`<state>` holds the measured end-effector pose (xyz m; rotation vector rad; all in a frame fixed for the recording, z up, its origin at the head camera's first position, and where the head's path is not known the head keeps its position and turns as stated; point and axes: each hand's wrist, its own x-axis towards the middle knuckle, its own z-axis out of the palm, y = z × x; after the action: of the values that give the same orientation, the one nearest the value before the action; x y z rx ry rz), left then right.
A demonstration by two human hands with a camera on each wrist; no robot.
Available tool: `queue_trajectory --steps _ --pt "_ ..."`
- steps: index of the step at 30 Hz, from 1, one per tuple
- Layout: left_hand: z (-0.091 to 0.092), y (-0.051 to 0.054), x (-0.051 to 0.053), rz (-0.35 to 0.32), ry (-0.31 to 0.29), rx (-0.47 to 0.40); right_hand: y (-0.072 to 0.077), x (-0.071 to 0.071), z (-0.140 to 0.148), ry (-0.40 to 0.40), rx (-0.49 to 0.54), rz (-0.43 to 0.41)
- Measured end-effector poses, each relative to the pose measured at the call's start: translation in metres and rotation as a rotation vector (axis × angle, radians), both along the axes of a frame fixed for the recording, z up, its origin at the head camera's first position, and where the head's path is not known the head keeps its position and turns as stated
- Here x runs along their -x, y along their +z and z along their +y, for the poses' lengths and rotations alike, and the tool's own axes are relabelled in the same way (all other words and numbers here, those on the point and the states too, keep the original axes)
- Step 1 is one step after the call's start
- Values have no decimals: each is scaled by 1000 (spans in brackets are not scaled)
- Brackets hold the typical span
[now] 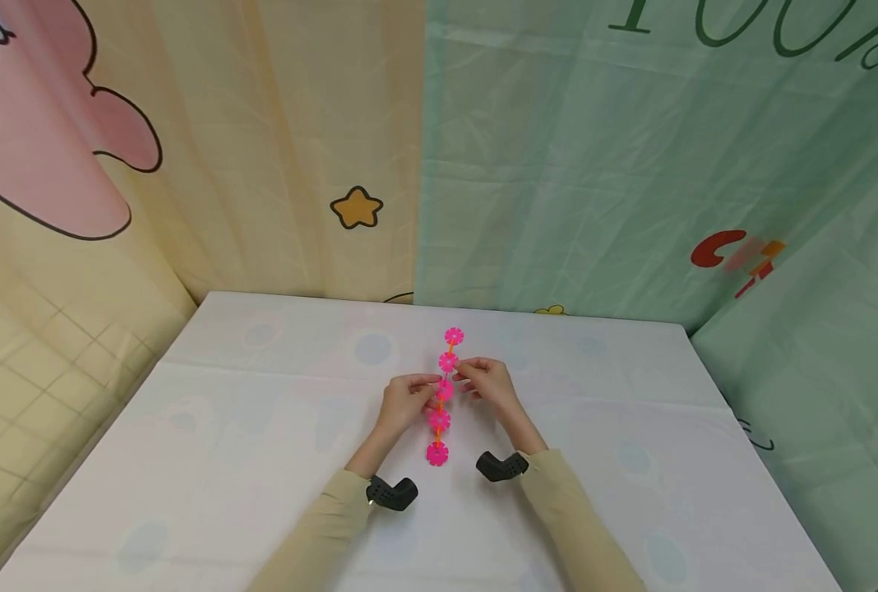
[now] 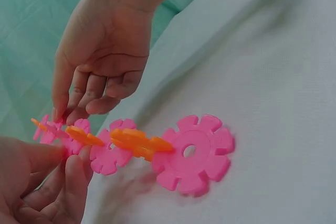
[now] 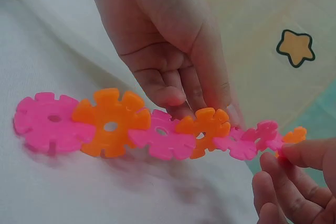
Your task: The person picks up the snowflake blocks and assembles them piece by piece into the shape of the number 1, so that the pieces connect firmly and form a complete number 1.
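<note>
A chain of slotted plastic flower discs, pink and orange by turns for most of its length, runs away from the person in the head view; its near end is a pink disc [image 1: 437, 454]. The left hand [image 1: 405, 401] pinches the chain near its middle, at a pink disc [image 1: 445, 390]. Farther along, the right hand [image 1: 487, 382] pinches the chain with thumb and finger. Toward the near end in the right wrist view, an orange disc [image 3: 110, 124] joins two pink ones edge to edge. Fingers partly hide the joints between the hands.
A white table [image 1: 224, 493] with faint pale spots lies under the hands. Behind it hang a yellow curtain [image 1: 276, 148] and a green curtain [image 1: 557, 164]. Black wrist cameras sit on both wrists, the left camera [image 1: 392, 494] and the right camera [image 1: 501, 466].
</note>
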<state>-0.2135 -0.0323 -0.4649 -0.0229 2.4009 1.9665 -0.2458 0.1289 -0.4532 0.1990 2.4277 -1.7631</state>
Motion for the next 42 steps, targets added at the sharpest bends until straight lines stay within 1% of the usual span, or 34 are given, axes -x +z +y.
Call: queue_trajectory --steps 3,7,9,14,20,25,28,35,42 --pt "0 -2 -1 -13 3 37 -4 2 -1 -4 -14 -8" --pt "0 -4 -4 -22 5 131 -8 5 -1 -10 -30 -25" --pt "0 -3 -6 -22 5 159 -10 6 -1 -12 -38 -30" --pt "-1 -2 -11 -10 -2 198 -11 7 -1 -16 -51 -26" --pt "0 -3 -14 -9 -21 257 -14 8 -2 -16 -46 -7" --pt "2 0 -17 -18 -26 309 -16 8 -3 -21 -63 -4" --pt "3 1 -18 -26 -24 314 -16 8 -3 -26 -70 -2" --pt "5 0 -18 -49 -24 256 -17 10 -5 -12 -100 1" --pt "4 -3 -18 -58 -23 243 -18 10 -9 -2 -172 9"
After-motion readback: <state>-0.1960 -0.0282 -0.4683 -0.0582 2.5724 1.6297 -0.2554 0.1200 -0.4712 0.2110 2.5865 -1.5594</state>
